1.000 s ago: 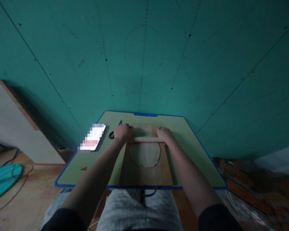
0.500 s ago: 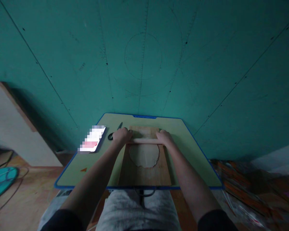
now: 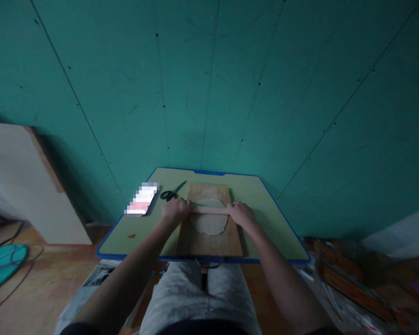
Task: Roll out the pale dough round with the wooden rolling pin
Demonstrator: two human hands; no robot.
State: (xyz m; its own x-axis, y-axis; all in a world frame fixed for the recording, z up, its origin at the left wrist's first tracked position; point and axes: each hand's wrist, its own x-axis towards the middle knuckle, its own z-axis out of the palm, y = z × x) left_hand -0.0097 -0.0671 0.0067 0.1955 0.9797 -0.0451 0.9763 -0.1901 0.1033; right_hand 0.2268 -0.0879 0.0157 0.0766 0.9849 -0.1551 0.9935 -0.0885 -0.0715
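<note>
A flat, rounded sheet of dough (image 3: 209,225) with uneven edges lies on a wooden board (image 3: 209,246). Across its upper half rests a pale rolling pin (image 3: 210,211), with dough showing above and below it. My left hand (image 3: 175,210) is closed around the pin's left end, and my right hand (image 3: 241,214) is closed around the right end. Black-handled scissors (image 3: 172,191) lie just beyond my left hand, beside the board.
The board is on a small pale table (image 3: 272,232) with a blue rim. A lit tablet (image 3: 143,199) and a small orange triangle (image 3: 131,236) are on its left side. Behind stands a green wall (image 3: 209,93); bags and boxes (image 3: 352,279) are at right.
Both hands have brought the rolling pin nearer to me, from the dough's far edge onto its upper half. The camera view has shifted slightly.
</note>
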